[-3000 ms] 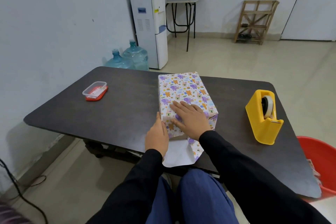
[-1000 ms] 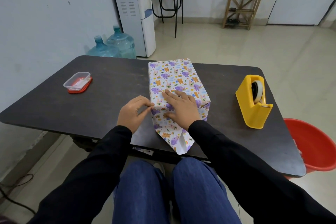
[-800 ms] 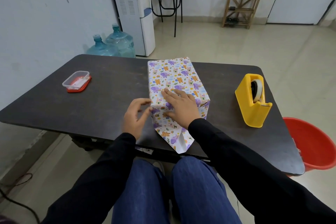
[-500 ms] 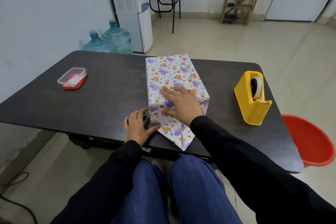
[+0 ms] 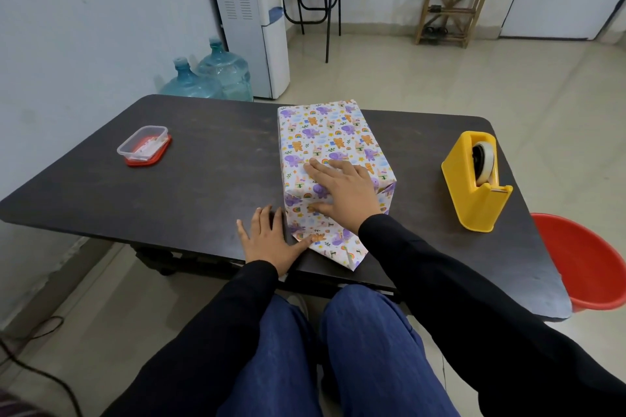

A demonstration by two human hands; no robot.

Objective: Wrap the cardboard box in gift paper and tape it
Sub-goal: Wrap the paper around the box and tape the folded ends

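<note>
The box point(image 5: 325, 139), covered in white gift paper with purple and orange animals, lies lengthwise in the middle of the dark table point(image 5: 203, 186). Its near end has the paper folded into a pointed flap point(image 5: 335, 244) lying flat on the tabletop. My right hand point(image 5: 345, 193) rests palm down on the box's near top edge, thumb over the front face. My left hand point(image 5: 271, 240) lies flat on the table beside the flap, fingers spread, thumb pressing the flap's left edge. A yellow tape dispenser point(image 5: 477, 179) stands to the right.
A small clear container with a red lid point(image 5: 144, 145) sits at the table's left. A red bucket point(image 5: 589, 264) stands on the floor past the right edge. Water bottles point(image 5: 210, 78) and a water dispenser point(image 5: 250, 17) stand behind the table.
My left hand came off the box's left side and went down flat onto the table by the flap. The near paper end, loose earlier, now lies as a pointed flap. My right hand stayed on the box.
</note>
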